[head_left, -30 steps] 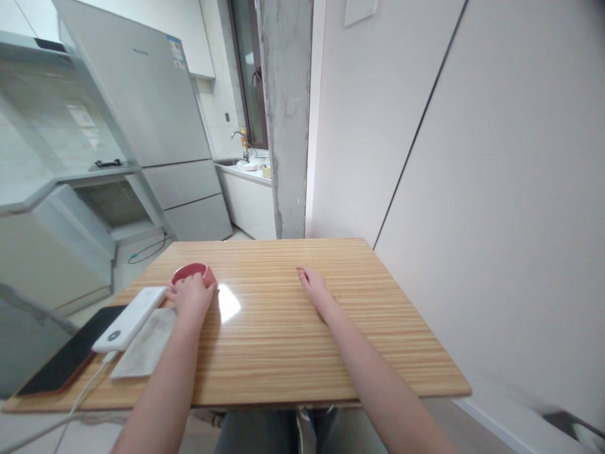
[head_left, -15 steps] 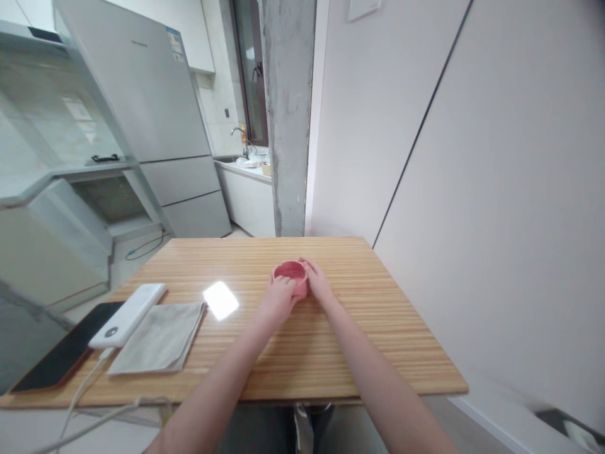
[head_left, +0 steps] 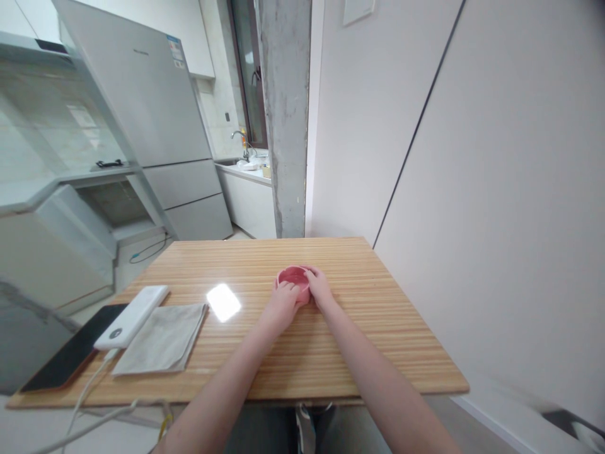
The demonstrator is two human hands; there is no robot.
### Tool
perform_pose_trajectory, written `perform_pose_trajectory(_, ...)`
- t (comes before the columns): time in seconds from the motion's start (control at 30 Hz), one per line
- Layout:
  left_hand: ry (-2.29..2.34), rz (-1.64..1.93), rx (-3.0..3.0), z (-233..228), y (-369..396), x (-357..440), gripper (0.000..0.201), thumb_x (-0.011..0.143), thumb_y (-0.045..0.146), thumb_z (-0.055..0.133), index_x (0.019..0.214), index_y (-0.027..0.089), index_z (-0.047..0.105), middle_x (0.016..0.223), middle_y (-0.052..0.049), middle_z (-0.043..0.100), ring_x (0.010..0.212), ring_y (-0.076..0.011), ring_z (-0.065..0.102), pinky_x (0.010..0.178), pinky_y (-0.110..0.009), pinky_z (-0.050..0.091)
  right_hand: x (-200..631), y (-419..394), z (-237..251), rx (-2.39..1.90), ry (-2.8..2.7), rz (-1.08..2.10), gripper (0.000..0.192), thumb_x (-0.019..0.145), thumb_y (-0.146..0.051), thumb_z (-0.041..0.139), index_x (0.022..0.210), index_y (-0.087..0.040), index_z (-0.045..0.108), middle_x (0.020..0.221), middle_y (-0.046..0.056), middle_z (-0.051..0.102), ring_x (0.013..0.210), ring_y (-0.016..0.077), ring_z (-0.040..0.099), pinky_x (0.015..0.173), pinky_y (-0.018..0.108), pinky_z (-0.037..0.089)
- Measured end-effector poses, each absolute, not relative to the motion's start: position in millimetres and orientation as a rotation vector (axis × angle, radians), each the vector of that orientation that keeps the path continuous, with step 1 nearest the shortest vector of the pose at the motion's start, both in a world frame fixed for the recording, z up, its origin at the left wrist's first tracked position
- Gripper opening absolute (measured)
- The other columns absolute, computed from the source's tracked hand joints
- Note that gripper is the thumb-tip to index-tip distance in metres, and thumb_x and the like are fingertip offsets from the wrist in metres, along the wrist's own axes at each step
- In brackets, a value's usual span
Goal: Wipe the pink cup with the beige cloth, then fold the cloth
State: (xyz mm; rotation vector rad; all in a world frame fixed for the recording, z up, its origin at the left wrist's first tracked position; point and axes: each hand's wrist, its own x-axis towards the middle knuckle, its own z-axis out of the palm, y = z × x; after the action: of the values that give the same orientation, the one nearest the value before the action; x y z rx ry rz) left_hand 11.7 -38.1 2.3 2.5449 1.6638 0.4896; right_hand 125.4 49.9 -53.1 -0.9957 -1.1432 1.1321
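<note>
A small pink bowl (head_left: 293,275) sits near the middle of the wooden table, its inside facing up toward me. My left hand (head_left: 286,297) grips its near left wall, with the fingers bent over the rim into the bowl. On the right side, my right hand (head_left: 319,287) is closed round the rim and wall. The bowl's lower near side is partly hidden behind my left hand, and its base is hard to make out.
To the left on the wooden table (head_left: 378,353) lie a folded grey cloth (head_left: 163,340), a white power bank (head_left: 132,317) with a cable plugged in, and a black flat mat (head_left: 70,353). A white wall (head_left: 496,221) runs along the right.
The view has shifted slightly, so the bowl appears a little lower and to the right. My right fingers have moved onto the bowl's rim; both hands stay on it.
</note>
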Motion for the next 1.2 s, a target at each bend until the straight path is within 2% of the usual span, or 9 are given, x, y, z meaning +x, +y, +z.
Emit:
perform_pose_trajectory(0.1, 1.625, 0.541, 2.568, 8.4, -41.4, 10.5, 0.025, 0.081, 0.021, 0.051, 0.104, 0.018, 0.058, 0.117, -0.011, 0.058, 0.114, -0.0256, 0.047, 0.105, -0.052, 0.023, 125.1, 49.3, -52.4, -1.002, -1.145, 1.130, 0.025, 0.065, -0.028, 0.052, 0.082, -0.018, 0.068, 0.086, 0.005, 0.070, 0.087, 0.0193, 0.062, 0.085, 0.034, 0.047)
perform_pose_trajectory(0.2, 1.769, 0.711, 2.510, 19.3, -48.1, -24.3, 0.045, 0.085, 0.018, 0.039, 0.129, 0.024, 0.042, 0.138, -0.011, 0.043, 0.126, -0.0246, 0.037, 0.105, -0.057, 0.019, 124.6, 49.2, -51.3, -1.006, -1.151, 1.127, 0.024, 0.066, -0.028, 0.051, 0.082, -0.018, 0.067, 0.086, 0.004, 0.070, 0.086, 0.0191, 0.062, 0.084, 0.033, 0.047)
perform_pose_trajectory(0.3, 2.285, 0.771, 2.212, 26.1, -61.8, -103.5, 0.052, 0.081, 0.007, 0.028, 0.131, 0.015, 0.040, 0.130, -0.014, 0.051, 0.120, -0.0229, 0.045, 0.103, -0.046, 0.030, 124.2, 49.6, -50.1, -1.030, -1.160, 1.116, 0.024, 0.066, -0.026, 0.051, 0.083, -0.018, 0.066, 0.087, 0.004, 0.069, 0.087, 0.0190, 0.062, 0.084, 0.033, 0.046)
perform_pose_trajectory(0.4, 2.640, 0.372, 1.847, 24.0, -84.9, -191.0, 0.047, 0.077, 0.007, 0.031, 0.120, 0.009, 0.051, 0.119, -0.018, 0.057, 0.110, -0.0276, 0.053, 0.089, -0.039, 0.042, 124.2, 49.7, -48.9, -1.058, -1.142, 1.098, 0.024, 0.070, -0.033, 0.052, 0.085, -0.019, 0.064, 0.092, 0.005, 0.068, 0.091, 0.0194, 0.061, 0.086, 0.033, 0.045)
perform_pose_trajectory(0.63, 2.907, -0.123, 1.614, 8.7, -125.3, -241.1, 0.042, 0.085, 0.036, 0.032, 0.119, 0.017, 0.049, 0.110, -0.014, 0.060, 0.096, -0.0298, 0.057, 0.076, -0.037, 0.044, 121.8, 47.6, -48.2, -1.058, -1.143, 1.065, 0.037, 0.081, -0.047, 0.039, 0.088, -0.019, 0.062, 0.095, 0.007, 0.067, 0.092, 0.0178, 0.060, 0.089, 0.031, 0.043)
perform_pose_trajectory(0.8, 2.608, 0.006, 1.575, 9.2, -119.8, -207.0, 0.055, 0.078, 0.054, 0.040, 0.112, 0.011, 0.051, 0.105, -0.018, 0.062, 0.096, -0.0328, 0.057, 0.078, -0.039, 0.042, 123.8, 47.2, -46.4, -1.077, -1.160, 1.055, 0.038, 0.082, -0.047, 0.038, 0.092, -0.019, 0.061, 0.099, 0.007, 0.065, 0.096, 0.0185, 0.059, 0.091, 0.033, 0.042)
perform_pose_trajectory(0.97, 2.023, 0.375, 1.827, 30.6, -106.7, -148.3, 0.031, 0.076, 0.045, 0.044, 0.088, 0.018, 0.053, 0.087, -0.006, 0.063, 0.083, -0.0227, 0.057, 0.073, -0.032, 0.042, 132.3, 35.6, -18.8, -0.988, -1.272, 0.882, 0.035, 0.078, -0.043, 0.053, 0.103, -0.018, 0.059, 0.109, 0.009, 0.061, 0.102, 0.0191, 0.056, 0.093, 0.034, 0.042)
perform_pose_trajectory(1.1, 1.531, 0.613, 1.988, 56.3, -84.8, -90.6, 0.026, 0.076, 0.044, 0.050, 0.082, 0.019, 0.053, 0.078, 0.000, 0.058, 0.074, -0.0167, 0.053, 0.066, -0.026, 0.042, 137.7, 9.9, 15.1, -0.731, -1.418, 1.136, 0.045, 0.079, -0.044, 0.055, 0.117, -0.020, 0.053, 0.100, 0.006, 0.064, 0.093, 0.0176, 0.061, 0.086, 0.033, 0.047)
perform_pose_trajectory(1.2, 1.379, 0.794, 1.993, 71.3, -57.5, -54.7, 0.024, 0.075, 0.039, 0.054, 0.086, 0.018, 0.055, 0.082, -0.001, 0.060, 0.078, -0.0158, 0.054, 0.070, -0.027, 0.043, 143.3, -7.1, 30.6, -0.690, -1.681, 1.400, 0.045, 0.074, -0.042, 0.062, 0.113, -0.021, 0.059, 0.103, 0.004, 0.066, 0.096, 0.0203, 0.061, 0.085, 0.034, 0.048)
